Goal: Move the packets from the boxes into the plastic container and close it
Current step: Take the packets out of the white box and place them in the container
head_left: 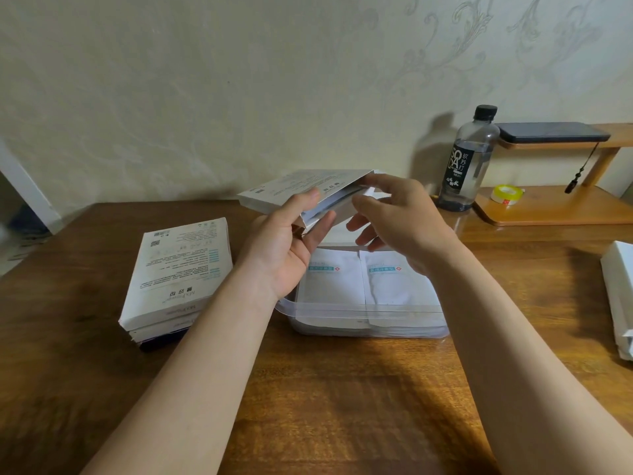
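Note:
My left hand (291,245) grips a flat white box (294,190), held in the air above the clear plastic container (368,325) with its open end turned toward my right hand. White packets show inside that open end. My right hand (394,217) reaches to the opening, its fingertips at the box's edge and the packets. Whether they pinch anything is unclear. The container stands open on the wooden table, with white packets (363,286) lying side by side in it. A stack of closed white boxes (178,272) lies to the left.
A soda bottle (469,159) stands at the back right beside a wooden shelf stand (561,207) holding a roll of tape (507,193) and a dark phone (551,132). White boxes or packaging (620,296) lie at the table's right edge.

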Available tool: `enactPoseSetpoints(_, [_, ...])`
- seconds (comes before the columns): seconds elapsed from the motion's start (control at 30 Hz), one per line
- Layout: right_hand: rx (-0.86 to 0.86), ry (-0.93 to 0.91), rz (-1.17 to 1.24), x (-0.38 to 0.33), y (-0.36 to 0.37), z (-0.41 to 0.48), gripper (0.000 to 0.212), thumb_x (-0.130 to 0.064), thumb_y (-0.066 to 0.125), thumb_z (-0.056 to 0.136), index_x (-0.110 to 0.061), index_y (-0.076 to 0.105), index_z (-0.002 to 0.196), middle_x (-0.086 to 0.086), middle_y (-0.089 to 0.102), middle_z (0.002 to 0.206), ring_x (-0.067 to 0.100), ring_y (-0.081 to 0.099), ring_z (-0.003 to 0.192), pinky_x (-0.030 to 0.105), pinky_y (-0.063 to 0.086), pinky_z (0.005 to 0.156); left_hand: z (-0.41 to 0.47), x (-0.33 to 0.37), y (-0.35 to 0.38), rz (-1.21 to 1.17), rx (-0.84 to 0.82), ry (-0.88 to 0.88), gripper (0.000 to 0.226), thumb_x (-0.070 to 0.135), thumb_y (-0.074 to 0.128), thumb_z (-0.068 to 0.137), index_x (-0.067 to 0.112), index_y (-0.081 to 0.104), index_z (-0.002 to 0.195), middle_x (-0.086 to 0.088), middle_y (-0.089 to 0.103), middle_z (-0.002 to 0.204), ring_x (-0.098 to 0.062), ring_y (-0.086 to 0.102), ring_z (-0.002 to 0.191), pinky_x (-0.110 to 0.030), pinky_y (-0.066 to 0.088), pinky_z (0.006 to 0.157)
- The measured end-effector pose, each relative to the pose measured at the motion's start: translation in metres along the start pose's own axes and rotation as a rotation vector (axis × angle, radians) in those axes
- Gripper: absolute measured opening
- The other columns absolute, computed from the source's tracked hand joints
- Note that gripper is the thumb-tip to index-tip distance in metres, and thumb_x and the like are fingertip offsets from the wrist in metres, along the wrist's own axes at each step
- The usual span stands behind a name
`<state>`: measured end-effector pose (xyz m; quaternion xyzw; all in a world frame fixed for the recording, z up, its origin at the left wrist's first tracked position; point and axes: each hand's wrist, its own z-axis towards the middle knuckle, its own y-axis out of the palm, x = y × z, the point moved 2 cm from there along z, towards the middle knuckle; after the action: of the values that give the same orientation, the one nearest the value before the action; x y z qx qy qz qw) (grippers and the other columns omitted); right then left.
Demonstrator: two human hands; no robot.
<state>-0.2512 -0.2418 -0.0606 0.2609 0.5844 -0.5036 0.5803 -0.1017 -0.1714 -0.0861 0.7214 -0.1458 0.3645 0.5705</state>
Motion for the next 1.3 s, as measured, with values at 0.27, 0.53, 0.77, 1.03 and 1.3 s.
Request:
enactPoseSetpoints(0.27, [-0.016, -0.250, -0.391, 0.003, -0.003, -0.002, 0.031, -0.020, 0.057, 0.096, -0.029, 0.068, 0.124, 0.009, 0.073, 0.073, 0.019, 0.069, 0.061, 0.033, 0.059, 0.066, 0.001, 0.000, 0.000, -0.013, -0.012, -0.010, 0.062, 0.006, 0.078, 0.084, 0.009, 0.054, 0.141, -0.019, 0.066, 0.132, -0.029, 0.069, 0.117, -0.026, 0.061, 0.070])
enactPoseSetpoints(0.53, [0.026, -0.461, -0.591, 0.010, 0.002, 0.004, 0.025, -0.018, 0.066, 0.093, -0.023, 0.073, 0.117, 0.005, 0.075, 0.078, 0.027, 0.069, 0.071, 0.042, 0.056, 0.076, -0.003, 0.000, 0.005, 0.011, -0.005, -0.005, 0.052, 0.002, 0.072, 0.087, 0.007, 0.057, 0.137, -0.014, 0.073, 0.122, -0.023, 0.073, 0.109, -0.024, 0.061, 0.066])
enactPoseSetpoints(0.77, [0.159, -0.581, -0.581, 0.013, -0.003, 0.007, 0.010, -0.019, 0.073, 0.088, -0.011, 0.077, 0.094, 0.009, 0.074, 0.076, 0.034, 0.068, 0.069, 0.046, 0.057, 0.066, -0.007, 0.000, 0.007, 0.055, 0.014, 0.020, 0.038, -0.005, 0.067, 0.090, 0.011, 0.061, 0.124, -0.015, 0.072, 0.123, -0.027, 0.070, 0.115, -0.028, 0.062, 0.071])
enactPoseSetpoints(1.03, [0.186, -0.581, -0.411, 0.005, -0.012, 0.003, 0.006, -0.011, 0.075, 0.087, -0.009, 0.078, 0.092, 0.002, 0.077, 0.087, 0.014, 0.069, 0.077, 0.035, 0.057, 0.073, -0.009, 0.001, 0.008, 0.083, 0.017, 0.029, 0.033, -0.012, 0.064, 0.088, 0.012, 0.065, 0.109, -0.016, 0.076, 0.111, -0.027, 0.076, 0.099, -0.032, 0.064, 0.074])
enactPoseSetpoints(1.3, [0.190, -0.515, -0.241, 0.001, -0.025, 0.003, 0.006, -0.010, 0.072, 0.089, -0.010, 0.076, 0.093, -0.015, 0.069, 0.083, 0.018, 0.070, 0.079, 0.046, 0.059, 0.069, -0.010, 0.006, 0.012, 0.096, 0.033, 0.064, 0.034, -0.014, 0.063, 0.088, 0.016, 0.063, 0.103, -0.007, 0.077, 0.102, -0.024, 0.074, 0.102, -0.030, 0.063, 0.081])
